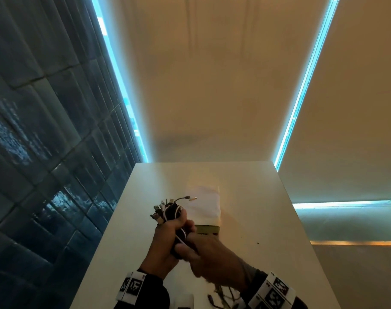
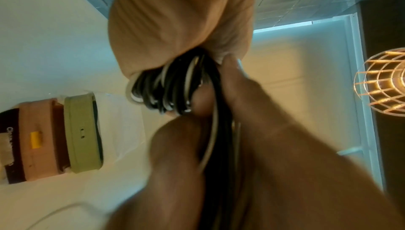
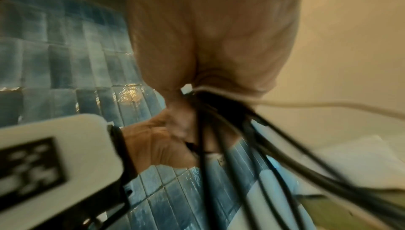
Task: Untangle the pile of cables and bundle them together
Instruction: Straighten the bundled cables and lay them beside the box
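Both hands raised together above the desk (image 1: 245, 219), left hand (image 1: 167, 239) fisted around the cable bundle (image 1: 167, 210), connector ends fanned out above its knuckles, right hand (image 1: 212, 257) clamped on the bundle's lower part just beside the left, loose cable tails (image 1: 223, 297) hung below the right wrist.

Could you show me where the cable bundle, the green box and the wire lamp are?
cable bundle (image 1: 167, 209): head view, connector ends.
green box (image 2: 82, 134): left wrist view, its side.
wire lamp (image 2: 382, 84): left wrist view, cage.
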### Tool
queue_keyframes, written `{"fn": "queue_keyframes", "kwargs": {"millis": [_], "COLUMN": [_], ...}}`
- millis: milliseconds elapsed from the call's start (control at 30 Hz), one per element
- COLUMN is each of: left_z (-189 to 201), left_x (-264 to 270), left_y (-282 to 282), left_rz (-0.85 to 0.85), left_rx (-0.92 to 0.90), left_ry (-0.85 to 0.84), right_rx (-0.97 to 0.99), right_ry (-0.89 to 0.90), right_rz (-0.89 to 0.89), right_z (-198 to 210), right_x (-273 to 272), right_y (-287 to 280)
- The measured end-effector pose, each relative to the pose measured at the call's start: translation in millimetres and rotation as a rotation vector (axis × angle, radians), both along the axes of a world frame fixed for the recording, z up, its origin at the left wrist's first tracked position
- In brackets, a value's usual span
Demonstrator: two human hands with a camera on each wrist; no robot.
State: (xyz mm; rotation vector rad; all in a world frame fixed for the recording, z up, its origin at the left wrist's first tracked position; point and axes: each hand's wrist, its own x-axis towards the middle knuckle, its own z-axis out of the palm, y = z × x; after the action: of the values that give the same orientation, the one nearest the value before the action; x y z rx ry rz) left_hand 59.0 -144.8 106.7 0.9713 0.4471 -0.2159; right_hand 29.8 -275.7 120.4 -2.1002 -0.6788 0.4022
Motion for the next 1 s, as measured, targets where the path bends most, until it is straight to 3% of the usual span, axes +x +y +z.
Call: {"fn": "queue_keyframes", "kwargs": {"millis": [100,200,333,433,500,533,633,767,1000], "left_z": [7,13,17,22,23,24,26,31,35], "left_x": [9,14,14,12,11,11,8,7,5], "left_y": [6,12,20,28,29,28,20,7,20], "left_rz": [0.084,0.153,0.157,0.12,0.104,0.102,0.068,-0.012,-0.126], "left_rx": [-0.047,-0.098,-0.111,-0.09,-0.081,-0.08,-0.065,-0.076,-0.097], "left_ry": [-0.02,-0.02,-0.061,-0.125,-0.153,-0.161,-0.167,-0.212,-0.293], "right_rx": [0.141,0.085,-0.098,-0.272,-0.308,-0.219,0.067,-0.054,0.111], "right_ry": [0.249,0.44,0.482,0.46,0.416,0.369,0.186,0.246,0.647], "right_rz": [-0.035,-0.065,0.033,0.144,0.059,-0.019,-0.081,0.146,0.217], "right_z": [-17,-35,-65,-58,-39,-28,2,1,-42], "right_x": [-11,-28,-31,-17,-1,7,28,32,3], "right_y": [-12,-30,-75,-103,-118,-121,-101,-36,-3]}}
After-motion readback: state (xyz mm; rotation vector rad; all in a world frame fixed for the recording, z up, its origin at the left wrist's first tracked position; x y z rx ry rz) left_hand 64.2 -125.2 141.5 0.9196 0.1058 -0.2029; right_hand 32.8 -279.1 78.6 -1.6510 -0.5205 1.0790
